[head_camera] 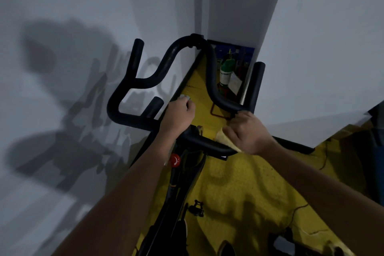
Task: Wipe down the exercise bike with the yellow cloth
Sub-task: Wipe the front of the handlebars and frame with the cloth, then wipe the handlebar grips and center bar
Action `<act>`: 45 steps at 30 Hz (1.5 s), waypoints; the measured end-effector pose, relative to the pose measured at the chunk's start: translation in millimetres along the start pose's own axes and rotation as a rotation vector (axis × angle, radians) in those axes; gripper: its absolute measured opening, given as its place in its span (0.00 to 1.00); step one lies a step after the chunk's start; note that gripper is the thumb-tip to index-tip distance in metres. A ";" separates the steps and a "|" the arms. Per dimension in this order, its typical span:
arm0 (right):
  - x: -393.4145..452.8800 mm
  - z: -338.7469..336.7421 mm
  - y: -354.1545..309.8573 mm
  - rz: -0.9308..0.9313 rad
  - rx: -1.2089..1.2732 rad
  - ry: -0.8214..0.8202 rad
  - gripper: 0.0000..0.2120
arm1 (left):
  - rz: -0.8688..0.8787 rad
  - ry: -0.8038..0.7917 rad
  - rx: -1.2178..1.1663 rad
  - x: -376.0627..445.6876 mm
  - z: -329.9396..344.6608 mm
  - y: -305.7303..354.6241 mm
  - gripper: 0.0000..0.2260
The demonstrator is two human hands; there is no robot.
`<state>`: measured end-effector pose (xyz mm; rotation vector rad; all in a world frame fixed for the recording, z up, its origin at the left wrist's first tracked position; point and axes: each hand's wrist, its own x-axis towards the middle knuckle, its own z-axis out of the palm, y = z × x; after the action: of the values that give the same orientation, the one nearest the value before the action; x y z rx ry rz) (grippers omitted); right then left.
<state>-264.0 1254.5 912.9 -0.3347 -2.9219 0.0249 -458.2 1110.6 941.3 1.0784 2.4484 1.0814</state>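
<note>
My right hand presses the yellow cloth around the handlebar, fingers curled, to wipe it; my left hand grips the centre, steadying the bike.

Both bare forearms extended forward; left hand was curled closed, right hand curled, palm down.

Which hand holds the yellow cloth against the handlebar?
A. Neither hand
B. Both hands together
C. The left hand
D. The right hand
D: the yellow cloth sticks out under the right hand on the handlebar, while the left hand shows no cloth.
</note>
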 end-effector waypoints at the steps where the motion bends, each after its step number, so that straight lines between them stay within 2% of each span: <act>1: -3.0 3.9 -13.7 0.030 0.012 0.014 0.26 | 0.005 0.007 0.010 -2.4 0.0 2.9 0.16; 7: -13.6 9.8 -79.8 0.301 0.188 0.153 0.21 | 0.010 0.045 0.049 -3.8 2.0 3.0 0.15; 12: -6.6 11.3 -136.6 0.484 0.331 0.155 0.23 | 0.006 0.000 -0.065 -8.0 -1.3 12.4 0.10; 14: 2.1 7.0 -139.2 0.605 0.572 0.198 0.21 | 0.015 -0.021 -0.157 -8.2 -9.0 10.5 0.09; 16: 16.4 -9.6 -135.1 0.740 0.938 0.298 0.17 | 0.044 -0.016 -0.188 -8.1 -22.3 4.1 0.07; 19: 40.4 -46.6 -133.7 0.757 1.168 0.491 0.12 | 0.071 0.042 -0.193 -6.1 -47.1 -3.1 0.06; 21: 64.6 -66.3 -132.0 0.791 1.276 0.520 0.10 | 0.049 0.084 -0.251 -8.4 -63.6 -1.5 0.09; 23: 92.2 -76.2 -129.3 0.852 1.436 0.438 0.10 | -0.030 0.068 -0.385 -8.0 -76.7 3.8 0.19; 26: 121.4 -87.6 -136.3 0.883 1.748 0.217 0.23 | -0.158 -0.088 -0.499 -3.0 -92.0 14.0 0.35; 28: 130.1 -93.7 -144.4 0.868 1.867 0.151 0.22 | -0.227 -0.176 -0.456 0.3 -101.6 18.9 0.42; 29: 135.0 -92.9 -146.9 0.839 1.873 0.136 0.19 | -0.220 -0.176 -0.450 1.9 -105.6 16.0 0.39; 30: 140.5 -89.5 -147.5 0.816 1.845 0.136 0.17 | -0.203 -0.144 -0.455 2.8 -109.0 10.3 0.32; 31: 144.9 -87.9 -147.7 0.804 1.814 0.133 0.20 | -0.186 -0.108 -0.462 3.7 -112.1 3.9 0.25; 33: 151.9 -82.4 -145.2 0.795 1.742 0.080 0.37 | -0.173 -0.070 -0.486 6.6 -119.4 -10.1 0.17; 34: 156.4 -78.2 -144.0 0.772 1.731 0.030 0.40 | -0.165 -0.056 -0.504 9.1 -123.6 -15.7 0.16; 35: 160.7 -75.8 -144.0 0.726 1.723 -0.028 0.38 | -0.142 -0.036 -0.518 12.1 -128.2 -19.7 0.16; 38: 176.5 -73.1 -146.5 0.647 1.661 -0.096 0.20 | -0.092 0.024 -0.532 25.2 -144.8 -29.2 0.12; 41: 196.3 -68.9 -151.4 0.701 1.654 -0.038 0.18 | -0.100 0.069 -0.531 41.1 -160.0 -41.5 0.09; 45: 221.3 -65.9 -155.6 0.746 1.517 -0.020 0.16 | -0.091 0.128 -0.490 62.4 -174.6 -56.2 0.06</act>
<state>-496.6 1152.4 1027.0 -0.9702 -1.7819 2.0424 -616.8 1037.5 1025.3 0.7534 2.1185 1.6452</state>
